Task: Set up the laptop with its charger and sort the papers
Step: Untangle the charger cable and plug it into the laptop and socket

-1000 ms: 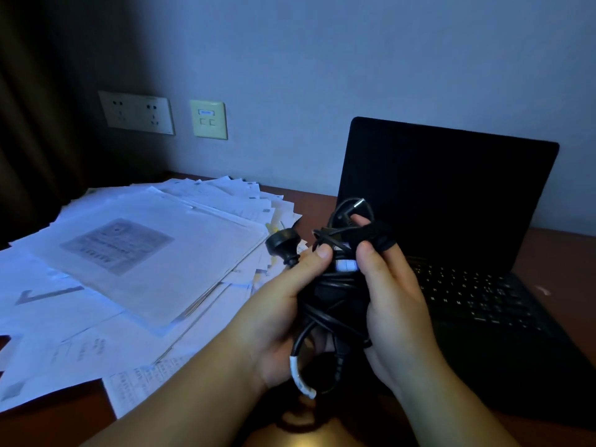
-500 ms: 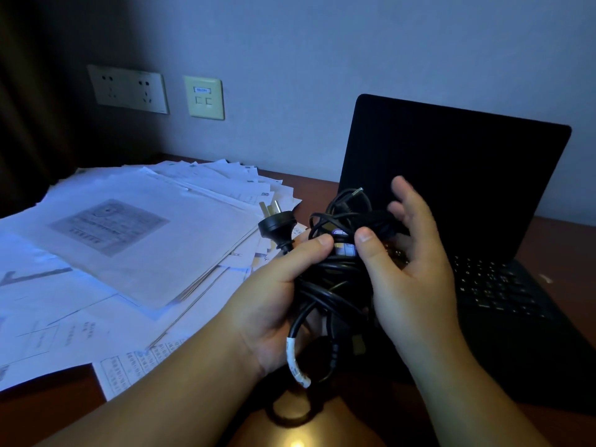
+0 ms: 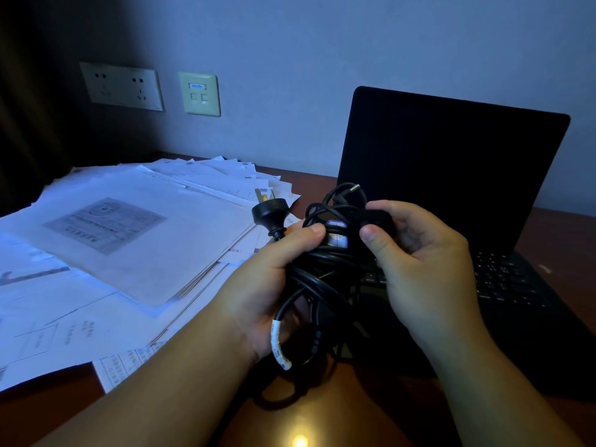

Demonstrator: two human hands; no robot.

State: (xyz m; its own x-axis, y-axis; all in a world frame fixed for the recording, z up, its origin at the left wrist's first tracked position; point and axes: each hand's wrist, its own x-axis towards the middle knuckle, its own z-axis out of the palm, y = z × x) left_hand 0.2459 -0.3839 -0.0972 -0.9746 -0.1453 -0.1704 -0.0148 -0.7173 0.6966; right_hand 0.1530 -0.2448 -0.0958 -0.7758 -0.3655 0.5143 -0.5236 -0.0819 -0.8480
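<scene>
I hold a bundled black laptop charger (image 3: 325, 269) above the desk. My left hand (image 3: 267, 285) grips the coiled cable from the left, thumb on top. My right hand (image 3: 425, 266) pinches a dark strap on the bundle's upper right. The wall plug (image 3: 270, 214) sticks out to the upper left, and the barrel tip (image 3: 354, 187) pokes up at the top. The open black laptop (image 3: 451, 175) stands behind and to the right, screen dark. A spread pile of white papers (image 3: 129, 240) covers the left of the desk.
A double wall socket (image 3: 122, 86) and a small beige network plate (image 3: 200, 93) sit on the wall above the papers. The brown desk (image 3: 322, 421) shows bare wood near me, with a lamp glare on it. Dark curtain at far left.
My right hand's fingers, spread open half a second ago, have curled back onto the strap at the bundle's top. The left hand keeps its hold on the bundle.
</scene>
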